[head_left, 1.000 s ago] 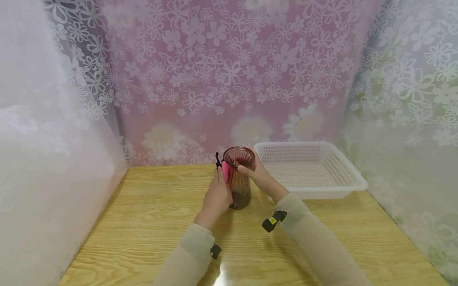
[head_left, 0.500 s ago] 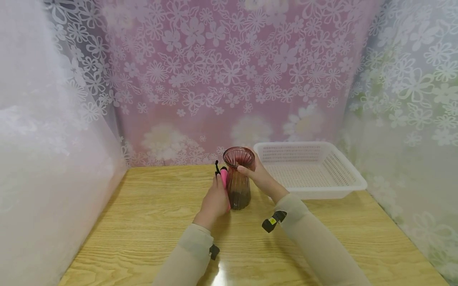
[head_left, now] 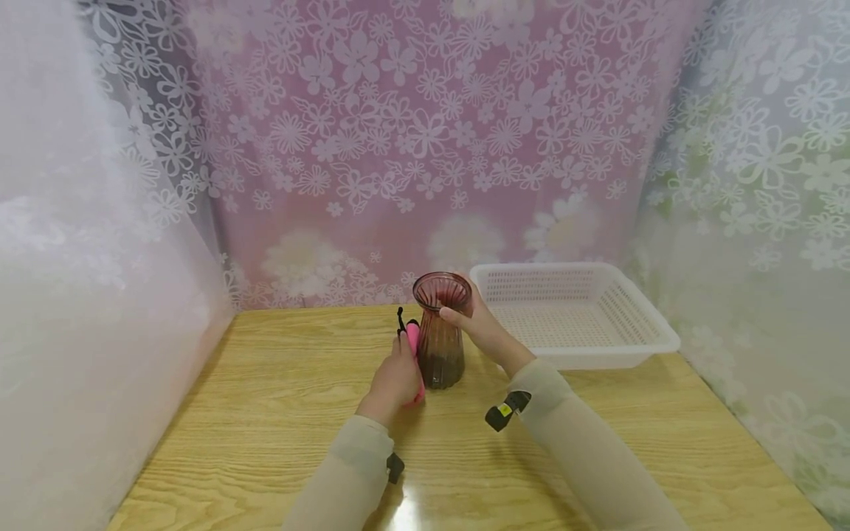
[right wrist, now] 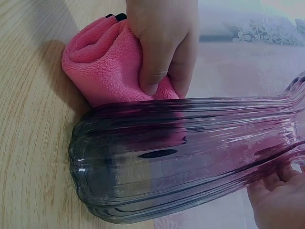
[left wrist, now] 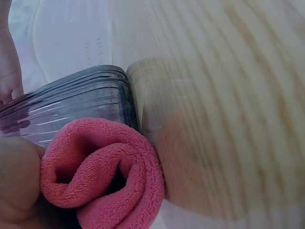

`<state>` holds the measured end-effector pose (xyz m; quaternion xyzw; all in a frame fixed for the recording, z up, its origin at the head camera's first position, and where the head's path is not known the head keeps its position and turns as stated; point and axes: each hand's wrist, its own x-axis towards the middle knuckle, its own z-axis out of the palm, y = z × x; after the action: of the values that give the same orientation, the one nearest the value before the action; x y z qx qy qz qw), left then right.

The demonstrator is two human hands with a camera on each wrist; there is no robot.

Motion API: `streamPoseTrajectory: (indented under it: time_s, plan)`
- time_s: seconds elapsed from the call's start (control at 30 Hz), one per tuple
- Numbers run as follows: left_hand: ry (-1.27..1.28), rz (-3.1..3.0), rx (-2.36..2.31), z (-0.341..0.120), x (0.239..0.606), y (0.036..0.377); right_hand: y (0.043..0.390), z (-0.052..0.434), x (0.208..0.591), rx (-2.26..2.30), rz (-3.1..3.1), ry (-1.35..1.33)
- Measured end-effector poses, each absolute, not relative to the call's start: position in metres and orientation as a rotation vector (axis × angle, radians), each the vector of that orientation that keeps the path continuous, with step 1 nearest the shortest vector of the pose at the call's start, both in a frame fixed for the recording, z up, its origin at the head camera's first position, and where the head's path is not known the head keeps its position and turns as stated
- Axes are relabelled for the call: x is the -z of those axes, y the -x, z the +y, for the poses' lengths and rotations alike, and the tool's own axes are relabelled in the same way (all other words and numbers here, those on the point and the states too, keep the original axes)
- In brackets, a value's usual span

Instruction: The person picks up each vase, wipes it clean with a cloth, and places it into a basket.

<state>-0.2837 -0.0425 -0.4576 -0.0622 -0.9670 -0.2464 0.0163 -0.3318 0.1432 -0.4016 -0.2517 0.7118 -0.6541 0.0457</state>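
The ribbed purple glass vase (head_left: 441, 333) stands upright on the wooden tabletop (head_left: 279, 413) between both hands: right hand (head_left: 479, 330) gripping its neck, left hand (head_left: 395, 377) pressing a folded pink cloth (head_left: 415, 352) against its side.

In the left-wrist view the counter (left wrist: 228, 109) is blurred and the vase (left wrist: 71, 105) is cut off at the left edge. Vase neck is cropped at right in the right-wrist view. Most of the pink cloth (head_left: 415, 346) is hidden behind the left hand (head_left: 393, 380) in the head view.

light wood-grain bench (head_left: 265, 413); pink floral curtain (head_left: 425, 133) behind; sheer white flowered curtains (head_left: 764, 184) at both sides; glare on near bench edge
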Motion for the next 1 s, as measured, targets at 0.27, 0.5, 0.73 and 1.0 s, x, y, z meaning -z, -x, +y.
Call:
streamPoseTrajectory:
  time_s: [0.27,0.5,0.73,1.0]
  plan:
    - [0.206,-3.024,0.768,-0.046,0.460,0.288,0.333,0.143,0.402,1.991,2.179,0.770]
    - [0.190,-2.986,0.852,-0.052,0.465,0.290,0.334,0.143,0.403,2.006,2.150,0.807]
    - [0.188,-2.944,0.899,-0.056,0.464,0.289,0.332,0.144,0.401,1.994,2.154,0.794]
    - [0.166,-2.946,0.973,-0.060,0.462,0.285,0.332,0.145,0.401,1.982,2.172,0.772]
